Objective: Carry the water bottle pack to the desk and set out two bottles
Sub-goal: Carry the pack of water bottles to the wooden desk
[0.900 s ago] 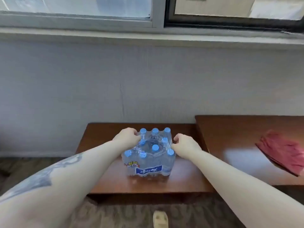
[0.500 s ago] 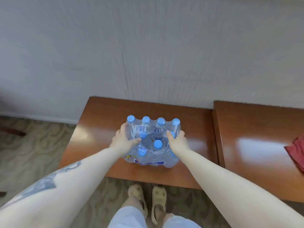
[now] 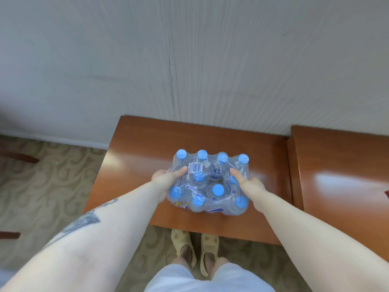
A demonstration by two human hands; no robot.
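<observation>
A shrink-wrapped water bottle pack [image 3: 210, 171] with several blue-capped bottles sits on the low brown table [image 3: 136, 165] by the wall. My left hand [image 3: 166, 180] grips the pack's left side, thumb on top beside the barcode label. My right hand [image 3: 248, 184] grips its right side, thumb pressed onto the wrap. The fingers of both hands are hidden down the sides of the pack. The pack's near edge looks tilted slightly toward me.
A second, higher brown desk [image 3: 341, 171] adjoins on the right, with a red cloth [image 3: 387, 194] at the frame's edge. A grey wall [image 3: 189, 60] runs behind both. Patterned carpet [image 3: 48, 186] lies to the left. My slippered feet [image 3: 195, 249] stand at the table's front edge.
The view has tipped downward and closer. My hands slid from the pack's top edges to grip its two sides, and the pack seems tilted toward me.
</observation>
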